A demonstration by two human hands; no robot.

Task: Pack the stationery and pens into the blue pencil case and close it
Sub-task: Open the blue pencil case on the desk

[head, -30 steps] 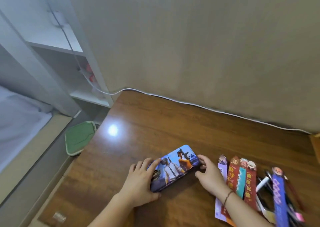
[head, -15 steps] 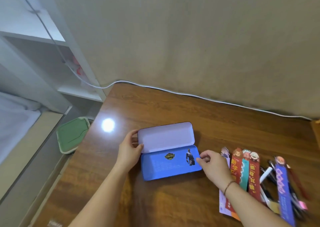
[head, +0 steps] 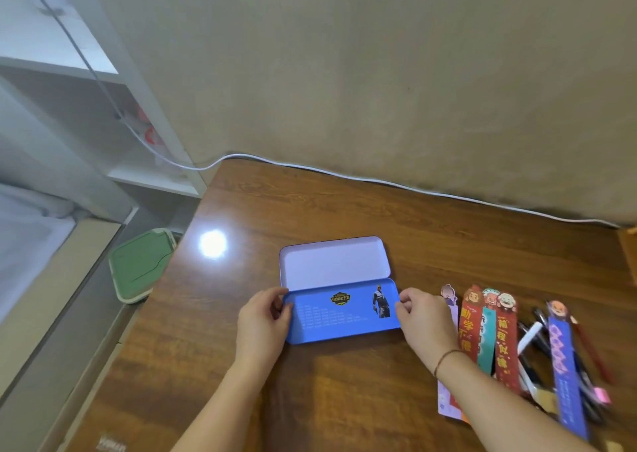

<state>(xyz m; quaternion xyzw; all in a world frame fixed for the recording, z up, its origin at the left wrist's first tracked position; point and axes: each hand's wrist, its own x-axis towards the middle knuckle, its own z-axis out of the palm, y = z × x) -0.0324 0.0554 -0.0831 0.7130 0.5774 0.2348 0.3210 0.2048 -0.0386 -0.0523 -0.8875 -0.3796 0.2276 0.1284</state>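
Observation:
The blue pencil case (head: 339, 317) lies open on the wooden desk, its pale lid (head: 334, 262) folded back toward the wall. The blue tray shows a printed figure and a logo, with nothing inside. My left hand (head: 263, 320) grips the tray's left end. My right hand (head: 422, 317) pinches its right end. To the right lie several colourful bookmarks (head: 505, 341) with cartoon heads, a long blue ruler-like strip (head: 565, 369), and a heap of pens (head: 537, 344) partly under them.
The wooden desk (head: 344, 210) meets a beige wall, with a white cable (head: 379, 181) along its back edge. A green-lidded box (head: 141, 265) sits off the desk's left edge. White shelves (head: 113, 120) stand at the left, and a bed lies lower left.
The case was shut with its picture lid up a second ago; the lid now lies fully open. My hands have moved to the two ends of the tray.

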